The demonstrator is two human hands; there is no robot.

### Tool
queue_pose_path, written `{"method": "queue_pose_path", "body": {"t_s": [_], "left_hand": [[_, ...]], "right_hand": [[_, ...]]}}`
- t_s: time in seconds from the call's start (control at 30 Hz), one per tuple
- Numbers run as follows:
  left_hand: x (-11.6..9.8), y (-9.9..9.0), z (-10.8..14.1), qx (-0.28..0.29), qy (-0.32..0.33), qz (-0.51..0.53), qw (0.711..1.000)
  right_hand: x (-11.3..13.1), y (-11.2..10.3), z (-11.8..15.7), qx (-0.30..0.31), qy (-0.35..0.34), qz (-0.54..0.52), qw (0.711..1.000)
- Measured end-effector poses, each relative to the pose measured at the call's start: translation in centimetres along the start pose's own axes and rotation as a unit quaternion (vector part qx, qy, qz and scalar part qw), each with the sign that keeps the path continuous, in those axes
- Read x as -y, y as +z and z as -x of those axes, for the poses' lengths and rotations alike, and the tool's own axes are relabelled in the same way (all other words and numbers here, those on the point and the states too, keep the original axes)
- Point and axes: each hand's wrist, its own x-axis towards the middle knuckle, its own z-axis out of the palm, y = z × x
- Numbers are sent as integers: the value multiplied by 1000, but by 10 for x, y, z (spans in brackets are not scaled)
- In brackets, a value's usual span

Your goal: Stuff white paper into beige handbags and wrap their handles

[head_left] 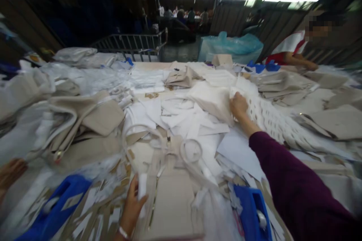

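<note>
Bag (175, 196) lies at six o'clock in view, long axis twelve to six. Nearer, the left hand (132, 203) pinches a wrap (142, 186) at the bag's nine o'clock; the right hand (238, 105), well apart at one o'clock, grips a holed sheet (263, 115).

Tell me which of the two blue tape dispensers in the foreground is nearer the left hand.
The lower-left dispenser. The beige bag lies between the left hand and the lower-right dispenser, which is farther off.
</note>
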Motion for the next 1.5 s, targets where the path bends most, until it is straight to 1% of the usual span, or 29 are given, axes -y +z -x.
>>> {"method": "queue_pose_path", "body": {"t_s": [0.03,0.07,0.1,0.17,0.2,0.23,0.27,0.33,0.37,0.4,0.47,0.5,0.53,0.6,0.67,0.77,0.83,0.9,0.97,1.07,1.17,1.23,1.33,1.4,1.5], "left_hand": [[-11,2,4,4,-9,23,1000],[-19,4,7,16,-10,53,998],[-24,4,10,30,-12,85,996],[-30,2,17,64,-19,134,989],[-32,0,22,79,-22,154,985],[-33,-3,28,94,-20,168,981],[-35,-7,35,105,-14,181,978],[-38,-17,50,128,3,193,973],[-39,-22,58,140,10,191,971],[-40,-28,66,150,18,184,971],[-42,-39,80,167,45,155,973],[-41,-44,87,174,66,135,973],[-41,-49,93,182,91,119,972],[-38,-57,103,195,138,99,966],[-33,-63,110,194,161,91,963],[-25,-67,115,174,172,77,966],[-22,-67,117,170,192,71,964],[-21,-68,117,176,217,72,957],[-21,-68,117,190,232,74,951],[-22,-69,117,205,239,69,947],[-23,-68,117,206,246,57,945],[-23,-68,116,211,250,48,944],[-24,-68,115,224,250,34,941],[-27,-69,114,242,251,30,937],[-34,-73,109,278,247,31,928]], "right_hand": [[1,-9,-1,-2,2,-10,1000],[3,-18,0,-32,10,-43,999],[4,-28,3,-65,0,-71,995],[10,-49,22,-126,-40,-124,983],[14,-61,38,-142,-72,-147,976],[19,-72,60,-145,-109,-169,969],[26,-83,86,-136,-150,-192,960],[40,-98,151,-88,-248,-238,935],[48,-102,187,-56,-298,-258,917],[54,-103,223,-13,-346,-277,896],[63,-96,293,42,-418,-297,857],[64,-88,324,68,-446,-288,845],[64,-80,351,101,-467,-265,838],[60,-63,391,138,-491,-228,829],[51,-53,414,161,-504,-204,824],[39,-54,428,182,-514,-190,817],[35,-59,432,192,-511,-181,818],[33,-58,433,201,-510,-178,817],[31,-49,430,212,-523,-194,802],[24,-32,422,233,-546,-240,768],[18,-22,416,261,-544,-261,754],[17,-22,416,288,-533,-254,754],[23,-23,419,333,-500,-234,764],[29,-22,419,361,-473,-227,771],[35,-20,419,397,-439,-227,773]]}}
